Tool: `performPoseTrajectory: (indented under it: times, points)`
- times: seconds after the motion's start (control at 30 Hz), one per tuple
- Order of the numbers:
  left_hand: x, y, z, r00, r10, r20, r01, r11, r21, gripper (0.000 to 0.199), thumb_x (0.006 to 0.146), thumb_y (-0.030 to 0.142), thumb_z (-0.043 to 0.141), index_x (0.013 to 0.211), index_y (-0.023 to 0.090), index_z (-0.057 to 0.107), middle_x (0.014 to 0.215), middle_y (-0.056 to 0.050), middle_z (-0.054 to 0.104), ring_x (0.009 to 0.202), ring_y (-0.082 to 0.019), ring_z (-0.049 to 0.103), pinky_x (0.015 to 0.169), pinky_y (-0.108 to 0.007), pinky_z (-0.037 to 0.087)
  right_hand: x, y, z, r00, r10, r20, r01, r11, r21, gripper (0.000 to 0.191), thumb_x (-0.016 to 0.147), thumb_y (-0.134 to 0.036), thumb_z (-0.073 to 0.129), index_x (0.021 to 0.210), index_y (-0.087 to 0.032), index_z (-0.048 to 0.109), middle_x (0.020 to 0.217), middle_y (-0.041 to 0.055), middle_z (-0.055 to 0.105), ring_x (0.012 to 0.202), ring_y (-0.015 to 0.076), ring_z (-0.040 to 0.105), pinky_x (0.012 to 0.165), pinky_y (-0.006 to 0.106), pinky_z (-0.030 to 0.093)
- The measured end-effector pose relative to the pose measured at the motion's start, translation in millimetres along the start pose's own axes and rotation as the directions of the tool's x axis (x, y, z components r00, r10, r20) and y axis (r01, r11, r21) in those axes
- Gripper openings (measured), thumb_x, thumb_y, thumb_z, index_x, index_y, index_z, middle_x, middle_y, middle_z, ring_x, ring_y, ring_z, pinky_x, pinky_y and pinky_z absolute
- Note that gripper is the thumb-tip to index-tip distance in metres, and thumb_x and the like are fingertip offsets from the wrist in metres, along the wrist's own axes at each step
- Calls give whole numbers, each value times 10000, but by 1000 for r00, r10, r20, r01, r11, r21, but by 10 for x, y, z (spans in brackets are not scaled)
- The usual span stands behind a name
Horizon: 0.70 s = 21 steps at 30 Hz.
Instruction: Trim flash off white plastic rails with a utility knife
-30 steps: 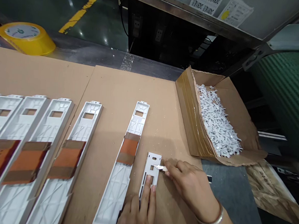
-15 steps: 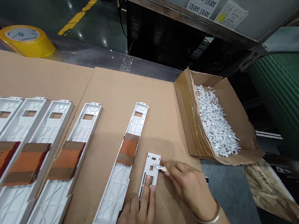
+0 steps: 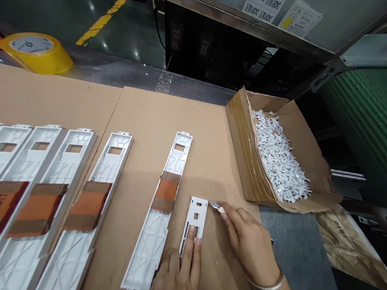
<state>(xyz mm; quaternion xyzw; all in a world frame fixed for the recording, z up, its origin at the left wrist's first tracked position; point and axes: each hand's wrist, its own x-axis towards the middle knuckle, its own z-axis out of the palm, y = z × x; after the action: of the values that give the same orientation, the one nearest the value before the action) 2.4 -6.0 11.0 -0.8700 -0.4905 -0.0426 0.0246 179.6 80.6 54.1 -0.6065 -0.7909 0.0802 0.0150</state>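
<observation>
**While my left hand [image 3: 175, 279] sat on the plate [image 3: 201, 218], my right hand [image 3: 251, 238] had the knife [image 3: 215, 206]**

Since people like details: the plate was a small, flat white piece with slots and square holes, lying on the cardboard sheet [image 3: 140, 155] right in front of me. Two fingers of my left hand were stretched out close together, tips resting on its lower half. The other two sat shorter, just off its left edge.

My right hand was pinching the knife by its pale handle, blade pointing left at the plate's top right corner. Super close, but honestly can't tell if the tip was touching. Yep, that's my bracelet [image 3: 266, 286] on that wrist.

Just left of the plate I had a long white strip [image 3: 150, 241] with an orange and brown band [image 3: 166, 192] across it. Can't tell whether my left hand brushed its bottom end. Further left was a row of similar strips [image 3: 71, 168], banded too. Up to the right stood an open cardboard box [image 3: 237, 152], with a heap of little white bits [image 3: 277, 161] inside. Oh, and the yellow tape roll [image 3: 56, 58] was way off at the back left.
</observation>
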Motion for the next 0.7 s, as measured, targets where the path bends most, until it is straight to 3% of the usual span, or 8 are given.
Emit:
performPoseTrajectory:
  times: [0.13, 0.23, 0.3, 0.37, 0.43, 0.5, 0.57, 0.7]
  points:
    - [-14, -26, -30, 998, -48, 48, 55, 983, -173, 605, 667, 131, 520, 1266, 56, 479, 1360, -210, 422, 710, -229, 595, 555, -337, 500, -77, -14, 169, 988, 131, -88, -139, 986, -97, 298, 950, -227, 333, 1127, -171, 565, 784, 65, 570, 717, 202, 557, 578, 282, 392]
    - [-19, -97, -119, 992, -126, 14, 115, 850, -515, 634, 745, 119, 435, 1370, 81, 335, 1432, -197, 330, 1002, -261, 582, 727, -348, 524, -127, -69, 245, 966, 186, -179, -207, 973, -107, 310, 924, -169, 336, 1109, -155, 583, 836, 101, 542, 761, 228, 509, 610, 309, 404]
    - [-25, -163, -197, 973, -229, -6, 133, 584, -801, 580, 831, 180, 378, 1403, 156, 285, 1456, -157, 302, 1228, -262, 442, 902, -383, 465, -166, -110, 249, 952, 204, -227, -226, 971, -75, 301, 911, -165, 363, 1120, -163, 580, 896, 116, 545, 794, 237, 499, 648, 336, 418]
    - [-37, -228, -275, 951, -296, 92, 144, 159, -977, 528, 869, 292, 390, 1390, 231, 325, 1434, -121, 349, 1282, -259, 382, 979, -415, 401, -236, -153, 220, 938, 213, -275, -227, 974, -20, 298, 910, -186, 384, 1151, -157, 558, 951, 129, 556, 839, 251, 505, 702, 380, 430]
    - [-54, -278, -344, 929, -257, 266, 189, -289, -938, 518, 847, 369, 459, 1351, 268, 398, 1373, -108, 441, 1201, -269, 477, 944, -421, 430, -361, -208, 173, 926, 205, -316, -195, 979, 62, 300, 924, -217, 374, 1168, -157, 537, 999, 131, 571, 895, 252, 517, 757, 405, 443]
    - [-68, -300, -413, 890, -165, 425, 254, -595, -763, 521, 823, 368, 495, 1332, 282, 425, 1291, -103, 529, 1062, -259, 583, 839, -392, 494, -553, -289, 131, 926, 231, -298, -143, 947, 289, 293, 942, -256, 353, 1153, -172, 538, 1033, 118, 588, 951, 231, 534, 808, 387, 456]
    - [-69, -282, -492, 844, -118, 523, 276, -741, -613, 556, 811, 343, 499, 1352, 273, 389, 1196, -103, 597, 973, -245, 626, 772, -365, 512, -802, -403, 120, 949, 277, -149, -124, 765, 632, 294, 952, -320, 353, 1116, -194, 562, 1055, 102, 605, 980, 209, 550, 849, 360, 456]
    - [-7, -123, -674, 810, -112, 575, 223, -848, -480, 614, 817, 305, 499, 1394, 253, 294, 1076, -90, 656, 904, -219, 650, 796, -359, 500, -1363, -704, 233, 960, 148, 237, -247, 55, 967, 439, 929, -510, 335, 1074, -202, 613, 996, 100, 639, 892, 215, 592, 838, 392, 454]
